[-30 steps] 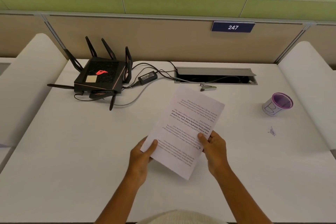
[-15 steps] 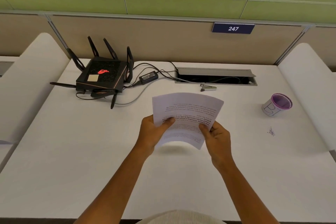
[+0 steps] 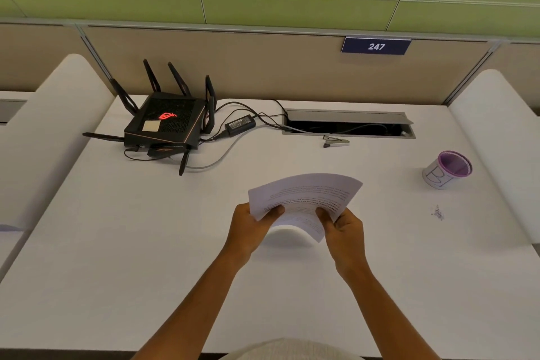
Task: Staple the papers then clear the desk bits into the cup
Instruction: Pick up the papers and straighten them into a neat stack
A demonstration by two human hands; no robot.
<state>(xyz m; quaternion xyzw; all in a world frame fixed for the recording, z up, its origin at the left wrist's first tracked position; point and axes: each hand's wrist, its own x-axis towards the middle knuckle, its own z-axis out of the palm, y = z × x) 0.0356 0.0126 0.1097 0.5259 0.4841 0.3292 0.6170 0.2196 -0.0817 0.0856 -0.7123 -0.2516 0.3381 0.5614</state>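
Observation:
Printed white papers (image 3: 306, 194) are held above the middle of the white desk (image 3: 117, 242), bowed upward, text upside down to me. My left hand (image 3: 251, 228) pinches their left edge with the thumb on top. My right hand (image 3: 344, 231) grips the right lower edge. A small grey stapler (image 3: 336, 142) lies at the back, just in front of the cable slot. A purple-rimmed white cup (image 3: 447, 169) stands at the right. A tiny cluster of small bits (image 3: 438, 212) lies on the desk in front of the cup.
A black router with antennas (image 3: 166, 123) sits at the back left, with a power brick (image 3: 239, 125) and cables running to the open cable slot (image 3: 347, 123). White side dividers (image 3: 496, 131) flank the desk. A beige partition carries a plate marked 247 (image 3: 376, 46).
The papers went from lying tilted on the desk to being lifted and turned level in both hands, now curved. My left hand shifted up to the left edge.

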